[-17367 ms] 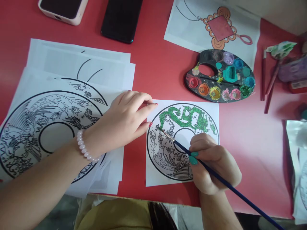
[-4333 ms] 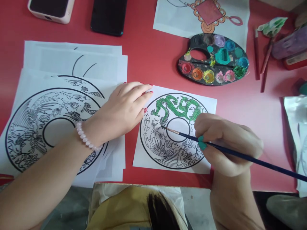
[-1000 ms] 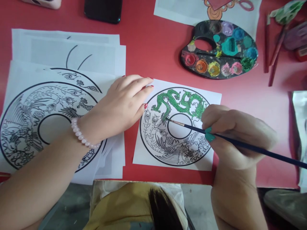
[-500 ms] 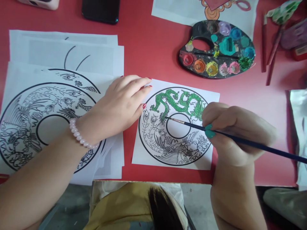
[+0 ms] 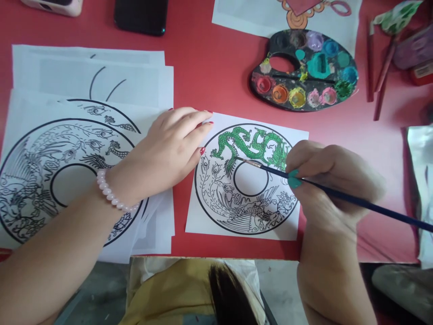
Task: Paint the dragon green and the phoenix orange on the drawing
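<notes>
My right hand (image 5: 329,176) pinches a dark blue paintbrush (image 5: 341,193) between thumb and fingers. The brush tip touches or hovers at the dragon's lower leg on a printed sheet (image 5: 199,221); I cannot tell which. Inside the sheet's black ring, the dragon (image 5: 241,137) at the top is painted green, while the phoenix (image 5: 250,210) below is plain black line. My left hand (image 5: 182,140) lies flat, its fingertips on the sheet's upper left edge and its palm partly over the neighbouring papers. A pink bead bracelet (image 5: 108,192) circles the left wrist.
A dark paint palette (image 5: 306,70) with several colours lies behind the sheet. Stacked line drawings (image 5: 34,106) cover the left side. A black phone (image 5: 140,17) is at the back. Brushes (image 5: 384,67) and a jar (image 5: 412,47) stand far right.
The brush tip has moved slightly up along the dragon's lower leg, and my right hand has shifted a little. My left hand keeps its place on the sheet.
</notes>
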A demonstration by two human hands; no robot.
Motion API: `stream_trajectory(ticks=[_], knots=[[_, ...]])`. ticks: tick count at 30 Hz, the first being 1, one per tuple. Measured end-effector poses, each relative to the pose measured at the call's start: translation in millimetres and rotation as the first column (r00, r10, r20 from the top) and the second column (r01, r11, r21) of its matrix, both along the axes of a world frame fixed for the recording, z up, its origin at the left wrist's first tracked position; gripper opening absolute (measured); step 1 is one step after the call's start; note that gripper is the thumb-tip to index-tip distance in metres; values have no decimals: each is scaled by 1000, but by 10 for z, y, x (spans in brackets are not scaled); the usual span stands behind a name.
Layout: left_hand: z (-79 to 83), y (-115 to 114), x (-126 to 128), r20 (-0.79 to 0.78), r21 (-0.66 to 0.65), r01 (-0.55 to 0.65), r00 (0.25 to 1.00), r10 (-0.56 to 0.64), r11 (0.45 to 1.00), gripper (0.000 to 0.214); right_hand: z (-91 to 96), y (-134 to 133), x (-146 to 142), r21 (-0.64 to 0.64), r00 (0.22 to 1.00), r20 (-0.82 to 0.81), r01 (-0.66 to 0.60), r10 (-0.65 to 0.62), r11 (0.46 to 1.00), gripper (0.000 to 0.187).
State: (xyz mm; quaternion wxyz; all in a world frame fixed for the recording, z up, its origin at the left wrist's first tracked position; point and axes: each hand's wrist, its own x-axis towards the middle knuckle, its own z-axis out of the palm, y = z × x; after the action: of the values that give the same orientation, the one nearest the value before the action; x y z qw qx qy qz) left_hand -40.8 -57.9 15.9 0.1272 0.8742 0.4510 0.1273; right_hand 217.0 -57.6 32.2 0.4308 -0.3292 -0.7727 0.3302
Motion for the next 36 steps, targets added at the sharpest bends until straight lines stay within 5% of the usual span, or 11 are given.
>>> stream_trajectory(ticks=[18, 23, 36], knots=[[20, -2, 14, 30, -29, -12, 999, 13, 999, 42, -13, -16, -2, -86, 995, -68, -84, 78, 993, 17], [18, 0, 14, 26, -15, -7, 1000, 8, 1000, 43, -14, -24, -11, -65, 998, -55, 11, -15, 998, 13], [16, -8, 5, -37, 17, -6, 999, 7, 1000, 40, 19, -14, -51, -62, 999, 36, 11, -9, 998, 19]])
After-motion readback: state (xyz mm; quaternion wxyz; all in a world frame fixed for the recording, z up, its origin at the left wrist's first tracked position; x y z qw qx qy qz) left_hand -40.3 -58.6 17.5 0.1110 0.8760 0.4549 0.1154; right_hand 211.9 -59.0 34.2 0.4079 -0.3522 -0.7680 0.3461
